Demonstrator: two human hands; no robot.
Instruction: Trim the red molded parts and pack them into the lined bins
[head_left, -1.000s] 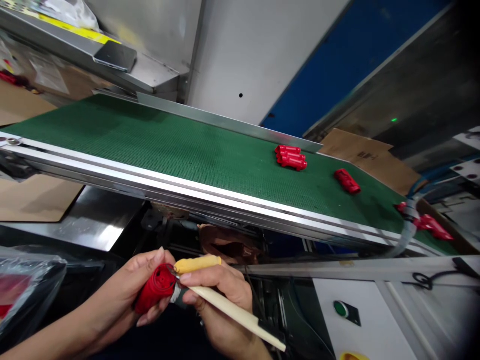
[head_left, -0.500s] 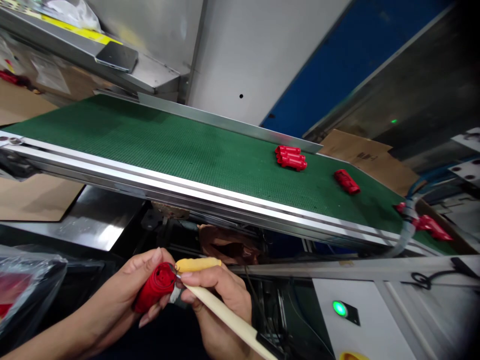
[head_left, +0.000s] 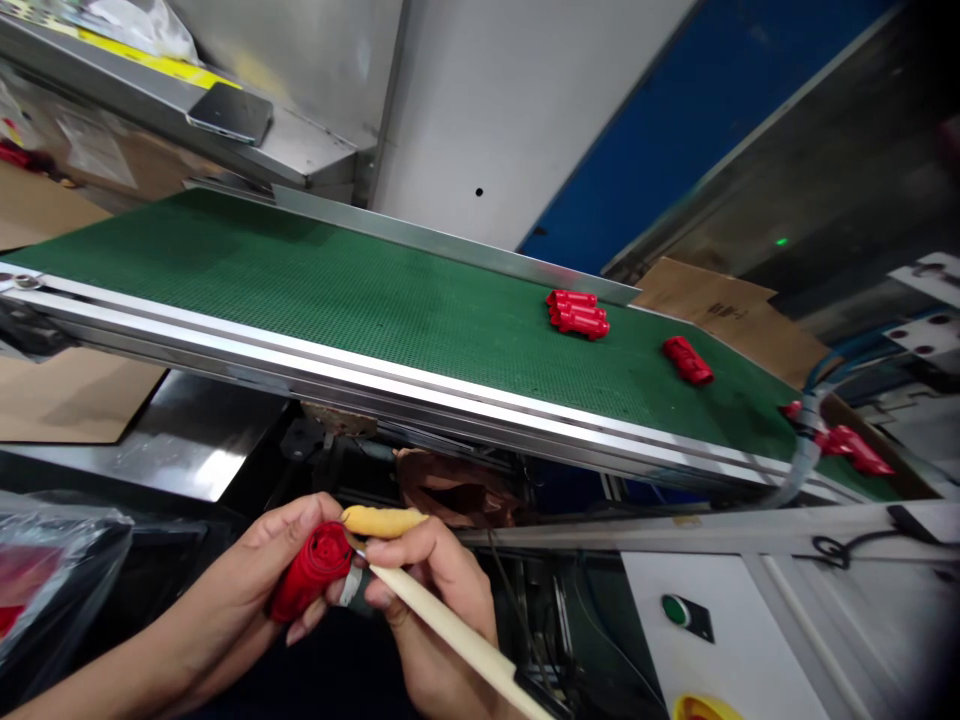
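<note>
My left hand (head_left: 259, 565) is closed round a red plastic cylinder (head_left: 315, 568), tilted so that its recessed round end faces up toward me. In my right hand (head_left: 450, 590) is a cream-handled trimming knife (head_left: 442, 620), with a black band low on the handle. Its small metal tip is at the rim of the cylinder's end; whether it touches cannot be made out. A yellow finger cover (head_left: 386, 521) appears to sit on a right-hand finger reaching over to the cylinder. Something pale and grey shows under the tip, partly hidden.
Beyond my hands runs a green conveyor belt (head_left: 360, 290) with a metal edge. Several red plastic parts (head_left: 577, 314) lie on its right half. A phone (head_left: 231, 112) rests on the shelf at upper left. At lower right is a panel with a green button (head_left: 676, 610). A plastic-lined bin (head_left: 60, 570) stands at left.
The green button's light was lit and is now dark. Both hands keep their hold, with the cylinder's end turned slightly more toward me. The view has shifted a little.
</note>
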